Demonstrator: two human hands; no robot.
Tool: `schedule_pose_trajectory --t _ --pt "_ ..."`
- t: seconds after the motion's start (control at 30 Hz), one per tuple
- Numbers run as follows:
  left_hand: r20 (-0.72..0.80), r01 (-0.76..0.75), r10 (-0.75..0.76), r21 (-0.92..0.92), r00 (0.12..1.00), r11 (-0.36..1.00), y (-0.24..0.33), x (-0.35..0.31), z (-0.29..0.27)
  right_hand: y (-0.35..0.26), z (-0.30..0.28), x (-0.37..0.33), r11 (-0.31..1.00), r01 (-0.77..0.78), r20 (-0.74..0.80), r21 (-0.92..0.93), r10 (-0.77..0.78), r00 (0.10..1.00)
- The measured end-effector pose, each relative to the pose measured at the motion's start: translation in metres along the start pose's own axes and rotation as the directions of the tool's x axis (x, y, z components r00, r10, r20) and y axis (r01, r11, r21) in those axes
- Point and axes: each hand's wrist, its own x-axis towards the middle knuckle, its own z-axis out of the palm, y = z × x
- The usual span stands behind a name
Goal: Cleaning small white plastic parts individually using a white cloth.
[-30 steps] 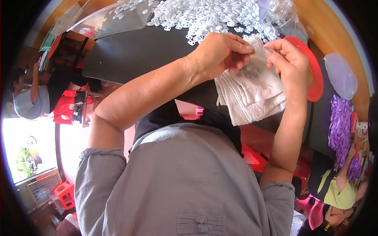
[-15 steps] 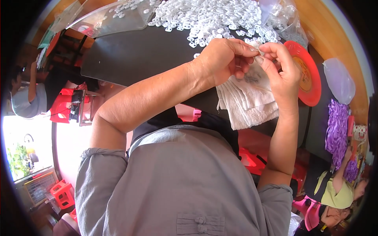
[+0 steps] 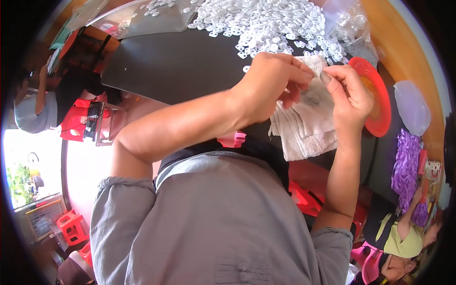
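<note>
Two hands, raised together over a dark table (image 3: 180,66). Left hand (image 3: 268,85): fingers pinched shut on the near edge of a clear bag (image 3: 311,97), apparently to part its mouth. Right hand (image 3: 349,97): thumb and forefinger clamped on the opposite edge, bracing it. Bag between both, just above a folded white cloth (image 3: 304,133). Beyond: heap of white plastic pieces (image 3: 266,23), within easy reach. Far right: red plate (image 3: 380,102), purple bundle (image 3: 406,166).
</note>
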Motion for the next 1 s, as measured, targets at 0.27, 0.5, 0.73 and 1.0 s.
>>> schedule_pose_trajectory --t 0.27,0.5,0.73,1.0 --pt "0.771 0.449 -0.184 -0.144 0.61 0.882 0.051 -0.1 0.037 -0.001 0.006 -0.005 0.964 -0.226 0.022 0.143 0.225 0.974" --pt "0.927 0.754 0.02 -0.318 0.375 0.575 0.059 -0.122 0.06 0.01 0.014 0.0 0.982 -0.166 0.086 0.089 0.158 0.984" --pt "0.801 0.398 0.045 -0.344 0.596 0.851 0.038 -0.127 0.064 0.009 0.009 -0.008 0.961 -0.254 0.086 0.108 0.245 0.966" --pt "0.805 0.012 0.063 -0.087 0.59 0.996 0.021 -0.126 0.045 0.021 0.013 -0.007 0.951 -0.294 0.114 0.094 0.283 0.952"
